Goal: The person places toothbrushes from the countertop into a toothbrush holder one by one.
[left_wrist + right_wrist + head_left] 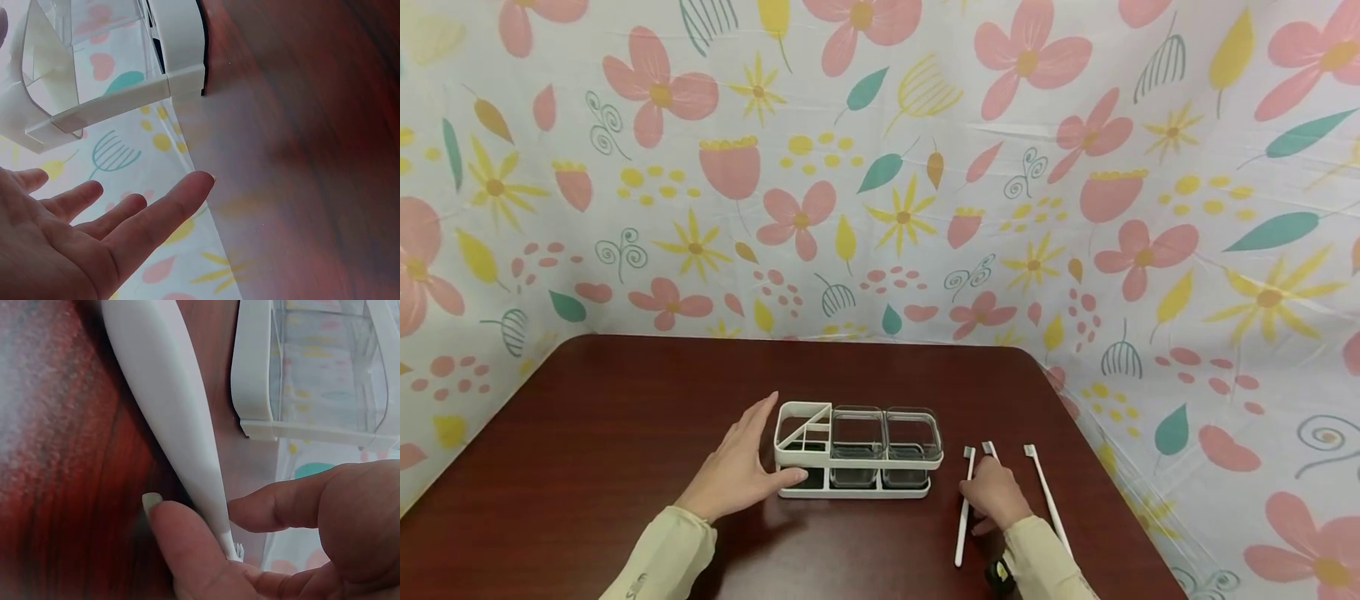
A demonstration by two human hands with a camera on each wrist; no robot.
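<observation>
A white toothbrush holder (861, 463) with a divided section at its left and two clear cups (857, 433) stands on the table. My left hand (741, 462) is at the holder's left end, fingers extended, the thumb in front of its lower tier; whether it touches is unclear. To the right, my right hand (996, 492) pinches the middle white toothbrush (169, 394) between thumb and finger, its head showing past the fingers. Another toothbrush (964, 517) lies just left of that hand, and a third toothbrush (1047, 492) lies to its right, partly behind the sleeve.
The dark reddish-brown table (587, 450) has rounded far corners. Behind it and along its sides hangs a white floral cloth (820, 275). A small black object (1000, 575) shows at the right wrist by the sleeve.
</observation>
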